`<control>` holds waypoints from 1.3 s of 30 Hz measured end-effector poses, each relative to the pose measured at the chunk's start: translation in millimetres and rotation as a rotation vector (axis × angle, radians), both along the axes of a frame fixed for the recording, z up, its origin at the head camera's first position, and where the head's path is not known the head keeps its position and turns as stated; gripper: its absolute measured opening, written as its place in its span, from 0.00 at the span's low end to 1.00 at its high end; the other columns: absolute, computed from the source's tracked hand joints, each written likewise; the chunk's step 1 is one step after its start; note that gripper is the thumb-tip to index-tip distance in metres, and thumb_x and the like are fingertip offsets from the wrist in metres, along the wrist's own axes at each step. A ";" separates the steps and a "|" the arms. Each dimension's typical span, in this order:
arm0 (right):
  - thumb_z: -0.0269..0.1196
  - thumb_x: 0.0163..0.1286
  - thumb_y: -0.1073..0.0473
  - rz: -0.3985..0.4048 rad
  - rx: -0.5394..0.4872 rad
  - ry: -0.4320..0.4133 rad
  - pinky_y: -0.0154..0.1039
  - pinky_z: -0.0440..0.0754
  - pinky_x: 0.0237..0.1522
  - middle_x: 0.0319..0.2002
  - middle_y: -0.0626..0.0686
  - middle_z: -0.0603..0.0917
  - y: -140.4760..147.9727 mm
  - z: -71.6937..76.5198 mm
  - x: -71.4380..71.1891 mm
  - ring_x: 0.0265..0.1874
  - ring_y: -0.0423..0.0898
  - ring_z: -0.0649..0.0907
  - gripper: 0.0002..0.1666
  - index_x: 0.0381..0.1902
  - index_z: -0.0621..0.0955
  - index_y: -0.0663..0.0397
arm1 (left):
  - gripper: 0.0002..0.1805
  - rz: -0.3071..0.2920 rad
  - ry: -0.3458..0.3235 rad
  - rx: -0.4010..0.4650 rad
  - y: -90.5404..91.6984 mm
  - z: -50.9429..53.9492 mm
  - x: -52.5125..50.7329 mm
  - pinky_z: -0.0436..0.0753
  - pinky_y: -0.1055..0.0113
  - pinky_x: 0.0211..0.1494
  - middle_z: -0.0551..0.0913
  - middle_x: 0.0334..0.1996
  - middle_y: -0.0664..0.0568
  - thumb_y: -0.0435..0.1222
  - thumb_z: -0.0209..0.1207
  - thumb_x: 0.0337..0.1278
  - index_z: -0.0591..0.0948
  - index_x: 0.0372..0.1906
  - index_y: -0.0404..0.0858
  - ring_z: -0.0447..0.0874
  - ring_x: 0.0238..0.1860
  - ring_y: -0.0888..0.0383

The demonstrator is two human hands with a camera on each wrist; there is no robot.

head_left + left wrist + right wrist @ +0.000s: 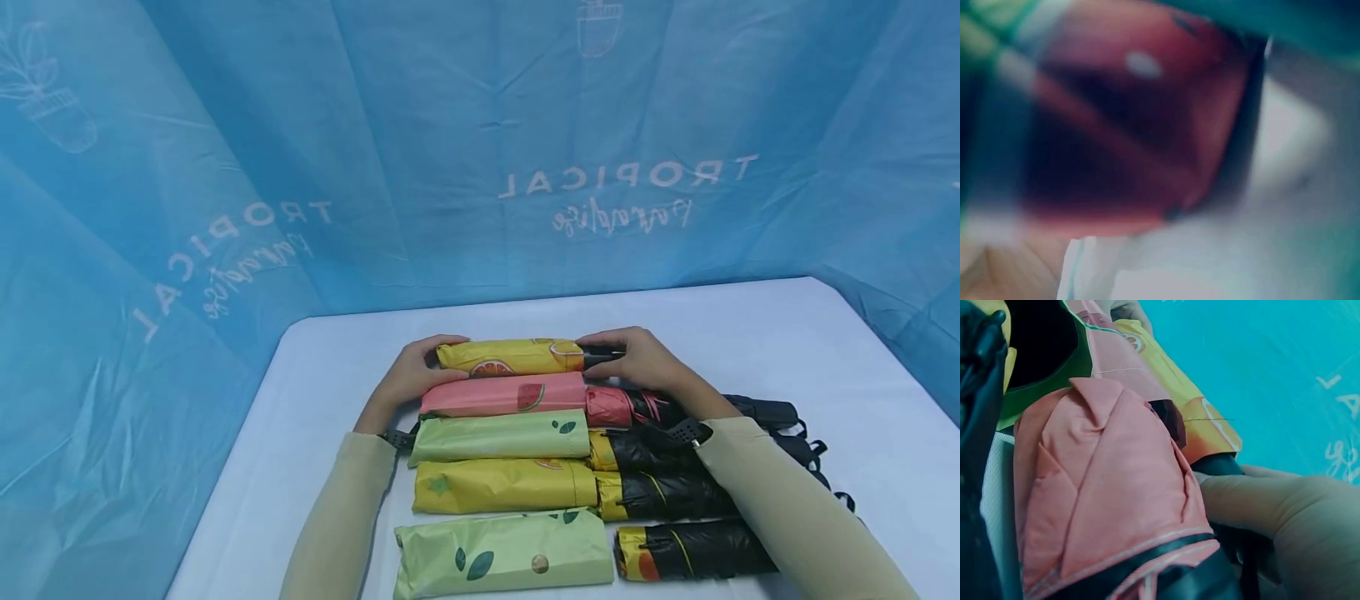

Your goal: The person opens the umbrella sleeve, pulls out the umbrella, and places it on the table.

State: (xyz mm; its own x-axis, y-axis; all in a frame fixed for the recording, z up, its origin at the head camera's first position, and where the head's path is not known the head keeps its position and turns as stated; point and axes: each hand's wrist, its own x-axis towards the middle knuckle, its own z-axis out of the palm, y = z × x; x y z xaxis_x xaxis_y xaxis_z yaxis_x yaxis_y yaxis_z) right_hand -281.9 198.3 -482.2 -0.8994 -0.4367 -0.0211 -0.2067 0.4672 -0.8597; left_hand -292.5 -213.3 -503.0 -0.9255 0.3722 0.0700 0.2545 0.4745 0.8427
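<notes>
At the back of the row lies a folding umbrella in a yellow sleeve [517,358] printed with orange slices. Its dark end [598,355] sticks out on the right. My left hand [420,368] grips the sleeve's left end between fingers and thumb. My right hand [647,358] pinches the dark end; the right wrist view shows the thumb [1241,497] against it. Just in front lie a pink sleeve [487,395] with a watermelon print and a pink folded umbrella [1110,487]. The left wrist view is blurred, with a red, dark-centred shape filling much of it.
Nearer me lie a green sleeve [495,438], another yellow sleeve [502,488] and a larger green sleeve [510,557]. Several black-and-yellow folded umbrellas [675,497] lie to their right, partly under my right forearm. A blue printed curtain [450,167] hangs behind the white table [757,333].
</notes>
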 end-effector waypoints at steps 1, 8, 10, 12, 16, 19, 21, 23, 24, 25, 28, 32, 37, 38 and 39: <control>0.77 0.61 0.49 -0.001 -0.014 -0.006 0.46 0.86 0.49 0.60 0.52 0.84 0.4 0.3 0.6 0.54 0.49 0.85 0.34 0.65 0.82 0.43 | 0.32 0.001 -0.003 0.003 -0.4 0.9 0.1 0.81 0.54 0.60 0.81 0.59 0.59 0.55 0.75 0.51 0.82 0.63 0.59 0.80 0.58 0.57; 0.77 0.62 0.48 -0.015 -0.131 -0.024 0.44 0.86 0.48 0.59 0.53 0.83 2.0 4.7 5.5 0.54 0.50 0.85 0.34 0.65 0.81 0.45 | 0.32 -0.030 0.015 0.076 -4.6 11.7 -0.8 0.81 0.52 0.60 0.81 0.60 0.58 0.51 0.77 0.51 0.82 0.63 0.57 0.80 0.58 0.54; 0.76 0.62 0.48 -0.023 -0.153 -0.020 0.44 0.86 0.41 0.59 0.53 0.83 2.4 6.2 7.0 0.51 0.50 0.85 0.33 0.65 0.82 0.44 | 0.32 -0.048 0.015 0.111 -5.0 16.2 0.3 0.81 0.54 0.59 0.81 0.60 0.56 0.48 0.77 0.51 0.82 0.64 0.55 0.81 0.57 0.54; 0.76 0.63 0.47 -0.034 -0.172 -0.017 0.43 0.83 0.33 0.59 0.53 0.83 2.4 7.8 8.0 0.48 0.50 0.85 0.33 0.65 0.82 0.42 | 0.32 -0.061 0.011 0.145 -5.3 20.1 1.8 0.82 0.56 0.57 0.81 0.60 0.55 0.46 0.77 0.52 0.82 0.65 0.52 0.82 0.57 0.53; 0.75 0.64 0.48 -0.056 -0.231 -0.037 0.45 0.74 0.20 0.56 0.54 0.85 1.5 10.6 9.4 0.40 0.54 0.83 0.32 0.65 0.82 0.44 | 0.33 -0.069 -0.004 0.209 -6.4 26.3 4.6 0.85 0.60 0.52 0.82 0.59 0.50 0.39 0.76 0.54 0.80 0.67 0.46 0.83 0.54 0.51; 0.75 0.65 0.51 -0.055 -0.286 -0.051 0.45 0.81 0.27 0.57 0.56 0.85 0.0 12.6 9.9 0.43 0.53 0.85 0.32 0.66 0.81 0.49 | 0.32 -0.053 -0.010 0.261 -6.9 33.5 8.0 0.86 0.62 0.47 0.81 0.59 0.48 0.36 0.75 0.55 0.80 0.67 0.45 0.83 0.51 0.49; 0.74 0.66 0.52 -0.055 -0.320 -0.057 0.47 0.84 0.37 0.58 0.56 0.84 -1.3 14.3 10.4 0.48 0.52 0.85 0.32 0.66 0.80 0.51 | 0.31 -0.043 -0.010 0.306 -6.8 39.0 10.4 0.87 0.63 0.45 0.80 0.59 0.47 0.35 0.75 0.56 0.80 0.66 0.45 0.83 0.50 0.48; 0.74 0.66 0.53 -0.058 -0.345 -0.057 0.49 0.85 0.43 0.58 0.55 0.84 -2.8 16.2 11.0 0.51 0.50 0.85 0.32 0.66 0.80 0.52 | 0.30 -0.048 -0.003 0.352 -5.9 45.1 12.6 0.87 0.63 0.44 0.79 0.60 0.46 0.34 0.74 0.56 0.80 0.66 0.45 0.82 0.50 0.47; 0.74 0.66 0.53 -0.061 -0.355 -0.056 0.50 0.85 0.44 0.58 0.55 0.84 -3.4 17.1 11.2 0.52 0.50 0.84 0.32 0.66 0.80 0.52 | 0.30 -0.053 0.001 0.372 -5.4 47.0 13.2 0.87 0.63 0.44 0.79 0.60 0.46 0.34 0.74 0.56 0.80 0.66 0.44 0.82 0.50 0.46; 0.74 0.66 0.53 -0.064 -0.361 -0.051 0.50 0.85 0.45 0.58 0.54 0.84 -4.2 17.9 11.5 0.52 0.50 0.84 0.32 0.66 0.80 0.52 | 0.30 -0.061 0.004 0.390 -4.9 48.6 13.7 0.87 0.63 0.44 0.79 0.61 0.45 0.33 0.74 0.57 0.80 0.66 0.43 0.82 0.50 0.46; 0.74 0.66 0.53 -0.070 -0.358 -0.038 0.48 0.85 0.42 0.58 0.54 0.84 -6.6 19.7 12.6 0.50 0.49 0.84 0.31 0.66 0.81 0.52 | 0.31 -0.095 -0.017 0.429 -2.4 50.5 14.6 0.87 0.62 0.47 0.78 0.62 0.44 0.31 0.74 0.57 0.79 0.66 0.40 0.82 0.52 0.45; 0.73 0.67 0.51 -0.072 -0.330 -0.024 0.44 0.82 0.35 0.58 0.54 0.84 -8.7 19.5 13.4 0.47 0.49 0.85 0.31 0.66 0.81 0.51 | 0.31 -0.121 -0.058 0.455 0.7 48.9 15.8 0.87 0.60 0.48 0.78 0.61 0.42 0.30 0.74 0.55 0.79 0.66 0.40 0.82 0.54 0.45; 0.73 0.68 0.50 -0.089 -0.306 -0.015 0.44 0.75 0.26 0.58 0.54 0.85 -7.7 19.3 13.1 0.43 0.49 0.83 0.30 0.65 0.82 0.51 | 0.31 -0.117 -0.053 0.447 2.6 50.4 17.2 0.87 0.59 0.47 0.80 0.61 0.43 0.32 0.75 0.54 0.80 0.65 0.41 0.83 0.54 0.44; 0.73 0.67 0.50 -0.089 -0.307 -0.014 0.44 0.75 0.26 0.58 0.54 0.85 -7.3 19.8 13.4 0.44 0.49 0.84 0.30 0.65 0.82 0.51 | 0.31 -0.118 -0.056 0.444 2.9 51.7 17.9 0.87 0.59 0.47 0.80 0.61 0.43 0.32 0.75 0.54 0.80 0.65 0.41 0.83 0.54 0.44; 0.73 0.67 0.50 -0.088 -0.309 -0.015 0.45 0.74 0.26 0.58 0.54 0.85 -7.0 20.7 14.2 0.43 0.49 0.83 0.30 0.65 0.82 0.51 | 0.31 -0.120 -0.056 0.441 2.9 53.0 18.4 0.88 0.59 0.47 0.80 0.60 0.42 0.32 0.75 0.55 0.80 0.65 0.41 0.83 0.53 0.44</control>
